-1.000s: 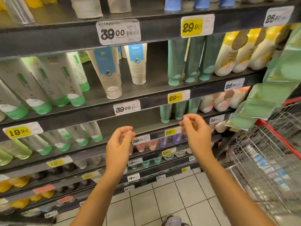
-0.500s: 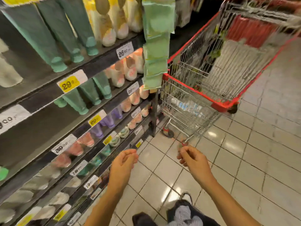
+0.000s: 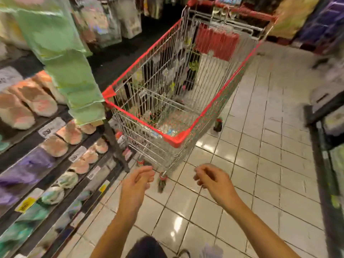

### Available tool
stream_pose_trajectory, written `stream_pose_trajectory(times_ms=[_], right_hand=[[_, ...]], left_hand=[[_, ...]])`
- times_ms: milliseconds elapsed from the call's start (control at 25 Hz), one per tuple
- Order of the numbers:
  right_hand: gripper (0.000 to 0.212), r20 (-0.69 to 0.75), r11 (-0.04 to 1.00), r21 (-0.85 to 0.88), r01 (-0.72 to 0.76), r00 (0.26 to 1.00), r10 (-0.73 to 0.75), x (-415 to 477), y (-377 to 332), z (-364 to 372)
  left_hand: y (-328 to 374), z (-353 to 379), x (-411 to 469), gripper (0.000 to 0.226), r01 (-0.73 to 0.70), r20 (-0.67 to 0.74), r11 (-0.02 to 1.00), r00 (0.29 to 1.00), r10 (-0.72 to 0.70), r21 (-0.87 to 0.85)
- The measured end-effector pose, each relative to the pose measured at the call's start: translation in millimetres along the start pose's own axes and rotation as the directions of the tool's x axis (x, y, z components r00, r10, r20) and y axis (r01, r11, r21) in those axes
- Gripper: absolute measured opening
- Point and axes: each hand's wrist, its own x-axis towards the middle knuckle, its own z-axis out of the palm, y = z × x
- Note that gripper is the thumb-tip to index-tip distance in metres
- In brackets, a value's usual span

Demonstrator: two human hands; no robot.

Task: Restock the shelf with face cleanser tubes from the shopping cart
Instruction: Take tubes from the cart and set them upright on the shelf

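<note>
A wire shopping cart [image 3: 178, 141] with a red rim stands in the aisle ahead of me. Blurred white and blue tubes [image 3: 165, 128] lie at its bottom near corner. The shelf [image 3: 61, 185] runs along my left, its rows holding pink, purple and green tubes. My left hand [image 3: 135, 185] and my right hand [image 3: 212, 178] hover side by side over the floor just short of the cart's near end. Both hold nothing, and their fingers are loosely curled and apart. The whole view is smeared by motion.
A green hanging strip of packets [image 3: 74, 79] dangles beside the cart's near left corner. Another dark shelf unit [image 3: 323, 164] lines the right edge of the aisle. Glossy tiled floor [image 3: 260, 164] stretches between them. Hanging goods fill the far end.
The view has swung from the shelf to the right and down onto the cart. Both hands came away from the shelf and now hang lower, in front of the cart.
</note>
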Motion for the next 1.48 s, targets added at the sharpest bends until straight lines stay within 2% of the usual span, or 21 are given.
stream_pose_trajectory(times_ms=[360, 520, 680, 800, 960, 1080, 1160, 1200, 1280, 1320, 1360, 1440, 1480], right_hand=[[0.017, -0.045, 0.973, 0.084, 0.215, 0.976, -0.212, 190.3, -60.8, -83.2], [0.012, 0.008, 0.97, 0.004, 0.243, 0.97, -0.243, 285.8, -99.0, -108.0], [0.016, 0.034, 0.982, -0.032, 0.187, 0.982, -0.186, 383.4, -126.6, -120.1], [0.023, 0.118, 0.98, -0.107, 0.168, 0.981, -0.155, 464.1, -130.4, -107.8], [0.022, 0.358, 0.972, -0.18, 0.151, 0.931, -0.078, 574.4, -114.9, -80.2], [0.028, 0.522, 0.928, -0.313, 0.2, 0.853, -0.008, 636.3, -96.6, -63.9], [0.023, 0.595, 0.917, -0.355, 0.182, 0.8, 0.071, 660.6, -86.0, -51.5], [0.028, 0.631, 0.928, -0.334, 0.164, 0.77, 0.09, 665.2, -81.8, -47.9], [0.042, 0.642, 0.92, -0.351, 0.175, 0.76, 0.101, 675.6, -62.8, -35.8], [0.041, 0.684, 0.9, -0.379, 0.214, 0.72, 0.117, 681.3, -47.7, -30.1], [0.035, 0.712, 0.88, -0.432, 0.199, 0.674, 0.197, 683.6, -33.6, -23.2], [0.018, 0.715, 0.816, -0.531, 0.229, 0.638, 0.286, 686.9, 0.2, -5.9], [0.012, 0.738, 0.779, -0.559, 0.284, 0.598, 0.311, 688.5, 21.2, -0.9]], left_hand=[[98.6, 108.4, 148.5, 0.019, -0.23, -0.082, 0.972, 0.971, 0.225, -0.051], [150.1, 143.9, 225.4, 0.019, -0.232, -0.104, 0.973, 0.968, 0.23, -0.012], [188.3, 178.0, 291.1, 0.019, -0.177, -0.132, 0.984, 0.976, 0.172, -0.033], [200.6, 205.6, 338.4, 0.022, -0.165, -0.195, 0.984, 0.97, 0.148, -0.074], [201.8, 235.1, 407.9, 0.02, -0.094, -0.328, 0.988, 0.943, 0.049, -0.125], [194.4, 250.5, 447.1, 0.018, -0.049, -0.488, 0.967, 0.869, -0.082, -0.25], [180.3, 256.3, 467.3, 0.015, -0.009, -0.594, 0.951, 0.782, -0.187, -0.31], [168.3, 258.4, 474.7, 0.02, 0.03, -0.621, 0.943, 0.745, -0.243, -0.332], [136.6, 261.9, 485.2, 0.029, 0.097, -0.656, 0.921, 0.674, -0.34, -0.377], [116.9, 264.3, 489.5, 0.032, 0.11, -0.676, 0.908, 0.633, -0.377, -0.404], [95.6, 266.2, 491.6, 0.033, 0.114, -0.689, 0.888, 0.59, -0.421, -0.444], [49.3, 268.4, 494.8, 0.029, 0.14, -0.688, 0.831, 0.496, -0.53, -0.539], [21.4, 270.8, 493.6, 0.027, 0.173, -0.677, 0.809, 0.466, -0.57, -0.561]])
